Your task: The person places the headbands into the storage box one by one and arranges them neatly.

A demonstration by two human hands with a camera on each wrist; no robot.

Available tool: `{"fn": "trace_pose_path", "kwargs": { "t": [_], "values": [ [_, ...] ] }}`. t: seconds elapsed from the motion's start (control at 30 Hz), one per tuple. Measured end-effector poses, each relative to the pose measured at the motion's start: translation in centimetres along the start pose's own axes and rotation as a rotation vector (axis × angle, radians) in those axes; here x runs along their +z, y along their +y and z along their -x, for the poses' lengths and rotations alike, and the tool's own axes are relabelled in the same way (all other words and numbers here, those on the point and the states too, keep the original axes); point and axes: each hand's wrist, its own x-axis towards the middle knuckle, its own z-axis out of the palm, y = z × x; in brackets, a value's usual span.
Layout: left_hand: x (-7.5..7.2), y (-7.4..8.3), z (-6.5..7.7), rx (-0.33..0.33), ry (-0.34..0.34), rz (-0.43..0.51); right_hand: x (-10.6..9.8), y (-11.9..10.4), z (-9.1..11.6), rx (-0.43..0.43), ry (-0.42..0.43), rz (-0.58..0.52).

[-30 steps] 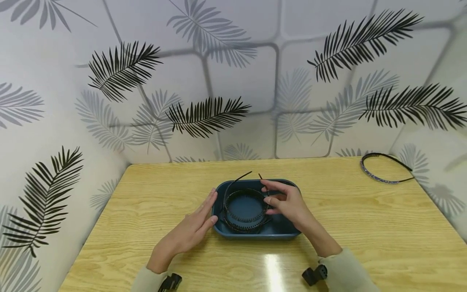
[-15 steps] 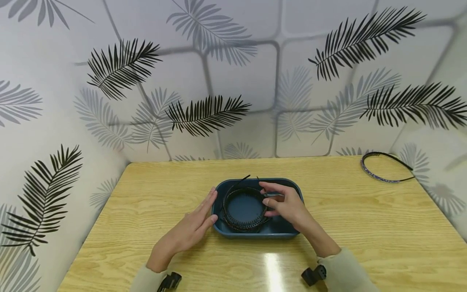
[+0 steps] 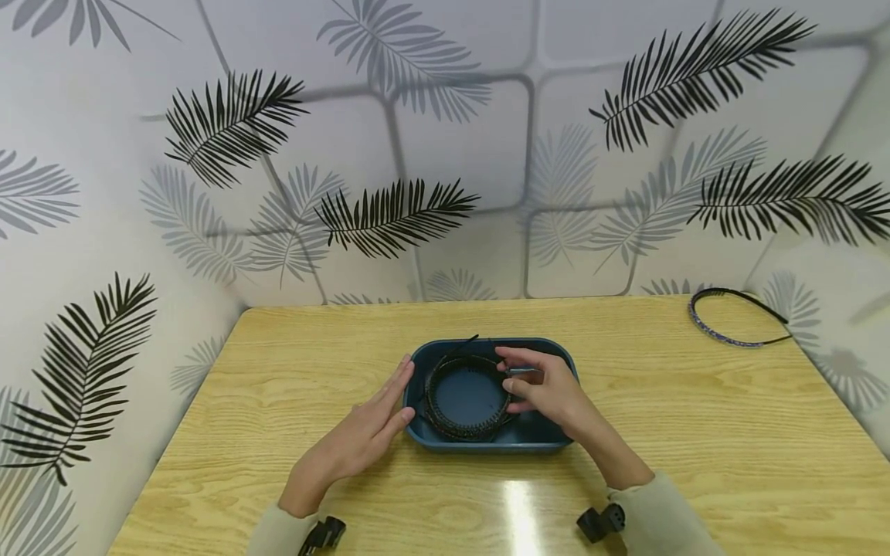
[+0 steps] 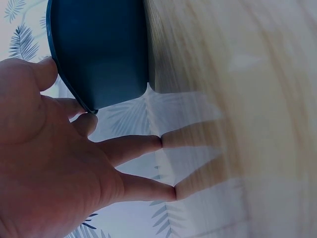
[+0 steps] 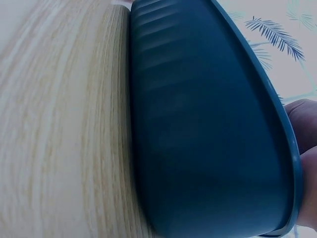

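In the head view a dark blue oblong tub (image 3: 542,445) stands on the table with black toothed headbands (image 3: 467,432) piled in its left half. One headband's tip pokes up over the back rim. My left hand (image 3: 361,436) lies against the tub's left end, thumb and fingers stretched out. The left wrist view has that hand (image 4: 64,163) at the tub's rim, two fingertips down on the tabletop. My right hand (image 3: 552,390) reaches over the tub and pinches the right side of a black headband. The right wrist view hides that grip behind the tub's wall (image 5: 208,124).
A blue-patterned headband (image 3: 723,337) with black ends lies at the far right of the wooden table (image 3: 299,347). Behind the table rises a wall (image 3: 473,177) with a leaf print.
The headband in my right hand has sunk lower into the tub, its tips dropping toward the back rim and its loop onto the pile. My left hand has stayed put.
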Motion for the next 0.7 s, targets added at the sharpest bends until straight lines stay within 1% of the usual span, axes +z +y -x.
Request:
{"fn": "trace_pose_path", "kwargs": {
  "t": [0.33, 0.7],
  "values": [
    [0.02, 0.07, 0.04, -0.002, 0.005, 0.004, 0.05, 0.09, 0.01, -0.009, 0.004, 0.029],
    [-0.07, 0.16, -0.04, -0.013, -0.008, 0.003, 0.13, 0.0, 0.1, -0.013, -0.005, 0.0]
  ]
}}
